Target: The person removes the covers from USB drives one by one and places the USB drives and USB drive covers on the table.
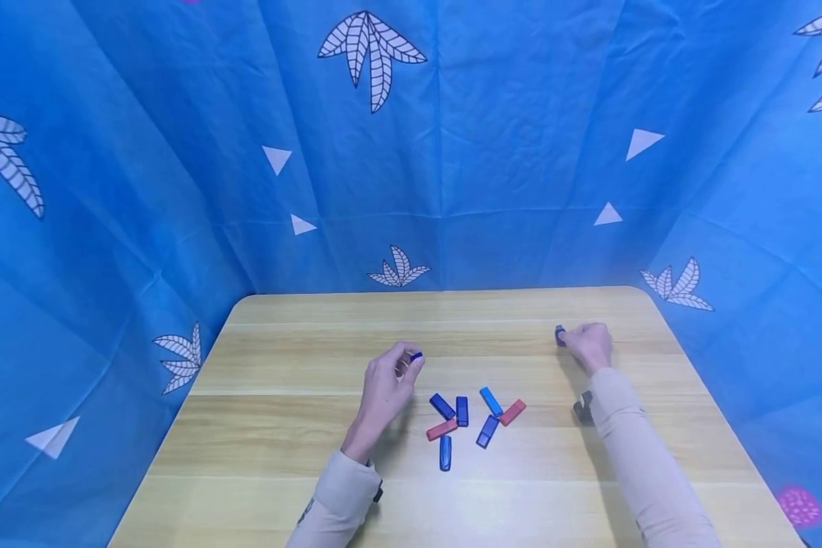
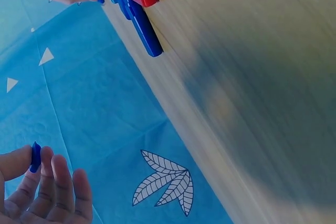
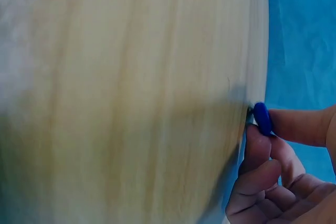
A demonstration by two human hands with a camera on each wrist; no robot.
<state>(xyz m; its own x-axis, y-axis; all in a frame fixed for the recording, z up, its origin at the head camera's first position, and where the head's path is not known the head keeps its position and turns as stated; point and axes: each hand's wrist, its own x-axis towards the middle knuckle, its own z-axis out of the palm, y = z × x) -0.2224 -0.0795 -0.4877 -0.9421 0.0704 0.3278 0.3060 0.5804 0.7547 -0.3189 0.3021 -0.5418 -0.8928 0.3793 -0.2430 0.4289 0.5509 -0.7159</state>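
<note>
Between thumb and fingertip, my left hand [image 1: 386, 382] pinches a small dark blue cap [image 1: 416, 356], raised above the table; it shows edge-on as a thin blue piece [image 2: 35, 157] in the left wrist view. My right hand [image 1: 591, 346], far over on the right, grips a blue USB stick [image 1: 559, 336] with a grey end pointing away. The right wrist view shows the thumb pressed on that stick [image 3: 262, 119], close over the table. Nearest the left hand lies a dark blue stick [image 1: 441, 406], one of several on the table.
Mid-table lie more sticks: a red one [image 1: 441, 430], another red one [image 1: 513, 412], a light blue one [image 1: 491, 401] and several dark blue ones. The wooden table [image 1: 246, 426] meets a blue patterned curtain [image 1: 520, 152] at its back and sides.
</note>
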